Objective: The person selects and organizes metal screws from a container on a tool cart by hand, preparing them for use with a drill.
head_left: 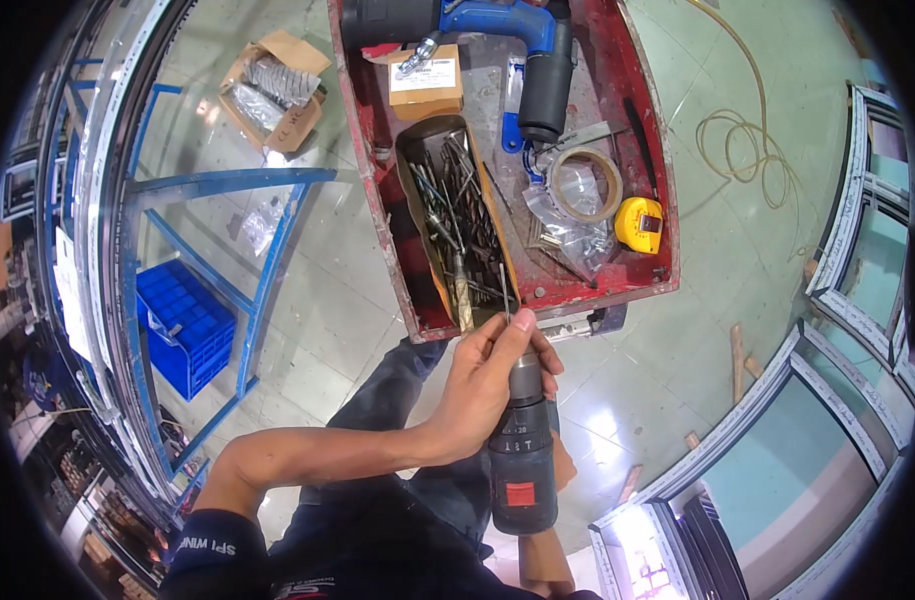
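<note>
My left hand (483, 380) is closed at the nose of a cordless drill (524, 475), thumb and fingers pinching a thin drill bit (506, 290) at the chuck (526, 380). The bit points away from me, over the near end of a long box (491, 210) full of loose drill bits (456, 200). Under the drill, my right hand (565, 462) shows only in part; it supports the tool from below, around a handle hidden by the drill's body.
A red tray (638, 292) holds the bit box, a blue power tool (518, 22), a small carton (426, 85), a tape roll (586, 185) and a yellow tape measure (639, 225). A blue crate (186, 325) and open carton (275, 92) lie left. Window frames (768, 400) stand right.
</note>
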### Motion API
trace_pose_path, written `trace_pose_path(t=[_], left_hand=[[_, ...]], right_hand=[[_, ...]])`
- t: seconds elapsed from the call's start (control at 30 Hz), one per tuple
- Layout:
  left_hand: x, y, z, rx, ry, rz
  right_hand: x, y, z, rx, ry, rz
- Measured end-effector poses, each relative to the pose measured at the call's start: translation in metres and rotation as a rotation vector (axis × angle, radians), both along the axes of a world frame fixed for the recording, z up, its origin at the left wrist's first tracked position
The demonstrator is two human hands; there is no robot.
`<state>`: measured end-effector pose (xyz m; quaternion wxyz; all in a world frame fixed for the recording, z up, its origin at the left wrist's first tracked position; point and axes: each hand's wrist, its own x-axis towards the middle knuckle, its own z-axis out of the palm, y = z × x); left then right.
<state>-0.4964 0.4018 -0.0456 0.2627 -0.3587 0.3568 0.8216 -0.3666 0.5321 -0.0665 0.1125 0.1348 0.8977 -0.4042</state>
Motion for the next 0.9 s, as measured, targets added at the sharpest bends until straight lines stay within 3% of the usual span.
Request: trace_pose_path(t=[0.33, 0.43, 0.67, 0.77, 0.9], left_hand=[[-0.006, -0.002, 0.004, 0.048, -0.078, -0.028], [0.014, 0.0, -0.008, 0.314, -0.153, -0.039], [0.022, -0.011, -0.001, 0.18, -0.171, -0.219], [0.03, -0.011, 0.002, 0.292, -0.174, -0.128], [0.039, -0.008, 0.004, 0.24, -0.1, -0.197]], right_hand=[[0.005, 0.005, -0.002, 0.012, 0.149, 0.065], [0.007, 0.008, -0.004, 0.018, 0.229, 0.101], [0.007, 0.019, -0.008, 0.034, 0.381, 0.195], [0.007, 0.025, -0.006, 0.025, 0.406, 0.232], [0.015, 0.021, -0.012, -0.033, 0.514, 0.143]])
